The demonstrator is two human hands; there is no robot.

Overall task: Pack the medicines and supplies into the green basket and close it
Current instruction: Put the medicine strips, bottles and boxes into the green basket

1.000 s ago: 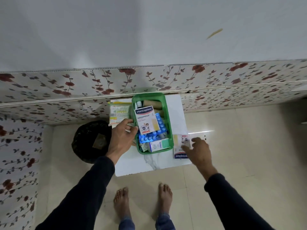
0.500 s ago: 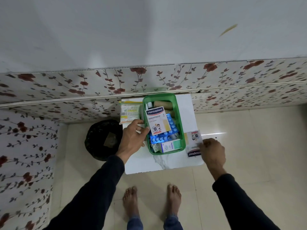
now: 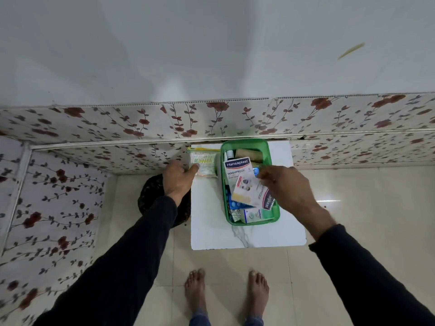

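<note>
Head view: at the bottom centre of the frame two bare feet (image 3: 226,290) stand on pale floor tiles (image 3: 353,243), and two dark sleeves rise from the lower corners toward a small white counter (image 3: 211,231) at mid-frame.

The right hand (image 3: 286,187), right of centre, is pinched shut on a flat plaster packet (image 3: 250,192); the fingertips clamp its upper right edge. The packet hangs tilted over the middle of the green basket (image 3: 274,209), covering part of what lies inside. Its print reads sideways; the letters "plast" show on a dark blue band near its lower right corner.

The left hand (image 3: 176,178), left of centre, reaches past the counter's left edge. Its fingers are loosely curled, and the fingertips touch the lower left corner of a yellow-green sachet (image 3: 203,163) that lies on the counter just beside the basket's left wall. Whether the hand grips the sachet or only rests on it cannot be told. The sachet's writing is too small to read.

The basket sits on the counter, its far end against the wall. Inside, near end first, lie a white and green box (image 3: 253,215) with unreadable print, blue blister strips (image 3: 237,204), and a white box (image 3: 237,171) marked "Hansaplast" and "WASHPROOF". At the far end lie a small bottle (image 3: 229,154) and a tan roll (image 3: 249,154).

Below the left wrist, a black bag (image 3: 153,198) sits on the floor, partly hidden by the arm. Beyond, floral wall panels (image 3: 117,123) run across the frame under a plain pale wall (image 3: 211,48).
</note>
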